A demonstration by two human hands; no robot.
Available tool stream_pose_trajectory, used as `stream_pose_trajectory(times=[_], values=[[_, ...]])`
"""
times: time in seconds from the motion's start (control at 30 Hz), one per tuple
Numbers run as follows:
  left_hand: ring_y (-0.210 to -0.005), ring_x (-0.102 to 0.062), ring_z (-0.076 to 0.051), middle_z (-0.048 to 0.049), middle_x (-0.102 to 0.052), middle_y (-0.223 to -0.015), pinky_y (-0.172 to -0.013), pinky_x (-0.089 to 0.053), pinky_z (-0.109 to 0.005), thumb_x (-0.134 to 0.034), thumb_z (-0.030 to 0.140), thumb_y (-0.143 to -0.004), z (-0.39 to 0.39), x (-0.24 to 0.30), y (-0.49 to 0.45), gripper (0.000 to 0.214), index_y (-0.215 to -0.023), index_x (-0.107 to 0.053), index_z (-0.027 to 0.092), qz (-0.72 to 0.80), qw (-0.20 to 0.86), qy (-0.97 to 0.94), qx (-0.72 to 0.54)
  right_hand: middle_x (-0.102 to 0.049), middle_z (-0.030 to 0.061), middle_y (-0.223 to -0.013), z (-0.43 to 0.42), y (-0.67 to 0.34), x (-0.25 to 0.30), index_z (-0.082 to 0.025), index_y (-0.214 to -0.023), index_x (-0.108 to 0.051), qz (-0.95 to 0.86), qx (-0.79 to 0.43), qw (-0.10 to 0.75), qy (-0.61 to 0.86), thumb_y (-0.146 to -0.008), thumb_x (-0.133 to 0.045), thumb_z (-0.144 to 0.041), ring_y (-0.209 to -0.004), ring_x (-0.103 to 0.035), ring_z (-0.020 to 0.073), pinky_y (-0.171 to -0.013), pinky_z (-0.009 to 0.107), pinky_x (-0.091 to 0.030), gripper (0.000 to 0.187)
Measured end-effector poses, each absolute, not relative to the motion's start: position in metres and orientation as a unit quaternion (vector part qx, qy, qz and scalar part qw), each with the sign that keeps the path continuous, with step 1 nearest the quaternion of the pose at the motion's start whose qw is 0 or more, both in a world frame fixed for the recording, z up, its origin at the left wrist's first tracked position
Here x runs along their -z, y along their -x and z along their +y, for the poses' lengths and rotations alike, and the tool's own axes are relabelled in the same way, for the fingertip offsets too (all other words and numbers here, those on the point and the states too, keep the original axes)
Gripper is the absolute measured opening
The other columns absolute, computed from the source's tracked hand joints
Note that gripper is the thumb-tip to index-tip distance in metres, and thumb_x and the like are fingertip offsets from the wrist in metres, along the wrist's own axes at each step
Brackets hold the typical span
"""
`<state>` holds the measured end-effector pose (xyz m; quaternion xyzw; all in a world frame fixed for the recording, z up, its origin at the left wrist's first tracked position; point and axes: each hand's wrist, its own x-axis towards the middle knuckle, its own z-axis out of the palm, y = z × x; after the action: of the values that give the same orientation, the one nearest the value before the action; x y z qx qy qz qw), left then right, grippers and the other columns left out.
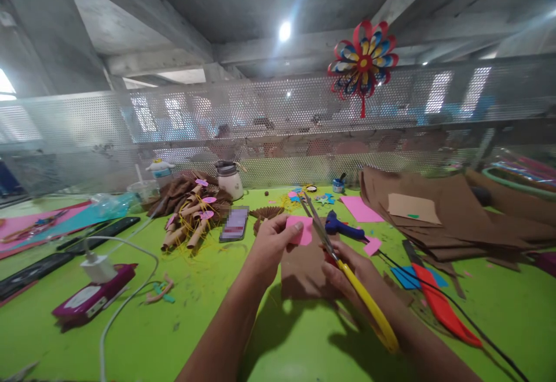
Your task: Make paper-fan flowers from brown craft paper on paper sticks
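Observation:
Between the thumb and fingers of my left hand (273, 243) is a small piece of pink paper (299, 229). My right hand (347, 272) grips a pair of scissors (357, 292) with yellow handles. The blades are slightly parted and point up and away, just right of the pink paper. Below both hands a brown paper sheet (304, 277) lies on the green table (208, 324). A blue glue gun (345, 228) rests beyond my right hand, with a pink scrap (372, 247) by its cord.
Rolled brown paper tubes (200, 232) and a phone (234, 224) lie to the left. A purple power strip (95, 295) trails a white cable. A red-handled cutter (443, 306) and stacked brown paper (478, 219) are on the right. A perforated screen (278, 121) stands behind.

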<state>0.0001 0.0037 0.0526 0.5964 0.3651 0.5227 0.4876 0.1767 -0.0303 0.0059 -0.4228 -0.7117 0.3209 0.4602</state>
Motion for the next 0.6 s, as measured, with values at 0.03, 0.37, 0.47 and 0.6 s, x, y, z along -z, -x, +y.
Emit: stream_pose_trajectory(times=[0.03,0.37,0.47,0.6], values=[[-0.055,-0.037,-0.008,0.0014,-0.047,-0.059,-0.052,-0.027,-0.022,-0.067,0.038,-0.073,0.0037,-0.0525,0.0002,0.027,-0.066,-0.059,0.013,0.364,0.484,-0.600,-0.523,-0.058,0.0035,-0.076,-0.0307,-0.1761,-0.0062,-0.016,-0.105,-0.057,-0.715,-0.311,0.458,0.427,-0.081,-0.054,-0.048,-0.067,-0.054,0.0173,-0.062,0.029,-0.046,0.040],[-0.071,-0.053,-0.014,-0.0046,-0.061,-0.075,-0.066,-0.039,-0.025,-0.064,0.033,-0.076,0.0051,-0.0485,0.0008,0.022,-0.081,-0.066,0.011,0.367,0.487,-0.604,-0.512,-0.057,0.0028,-0.076,-0.0304,-0.1787,-0.0043,-0.016,-0.103,-0.056,-0.733,-0.300,0.433,0.431,-0.083,-0.049,-0.051,-0.065,-0.052,0.0157,-0.060,0.027,-0.044,0.041],[-0.072,-0.054,-0.014,-0.0054,-0.063,-0.078,-0.067,-0.039,-0.025,-0.064,0.034,-0.077,0.0069,-0.0453,0.0006,0.024,-0.083,-0.066,0.012,0.364,0.488,-0.601,-0.518,-0.058,0.0031,-0.077,-0.0291,-0.1795,-0.0034,-0.016,-0.106,-0.056,-0.733,-0.306,0.430,0.429,-0.084,-0.050,-0.051,-0.066,-0.053,0.0162,-0.060,0.027,-0.045,0.042],[-0.072,-0.054,-0.014,-0.0047,-0.062,-0.076,-0.068,-0.039,-0.025,-0.064,0.035,-0.077,0.0072,-0.0441,0.0007,0.023,-0.082,-0.066,0.012,0.364,0.482,-0.604,-0.520,-0.058,0.0025,-0.075,-0.0293,-0.1789,-0.0036,-0.018,-0.105,-0.056,-0.734,-0.301,0.438,0.422,-0.084,-0.050,-0.048,-0.065,-0.053,0.0160,-0.059,0.027,-0.044,0.038]])
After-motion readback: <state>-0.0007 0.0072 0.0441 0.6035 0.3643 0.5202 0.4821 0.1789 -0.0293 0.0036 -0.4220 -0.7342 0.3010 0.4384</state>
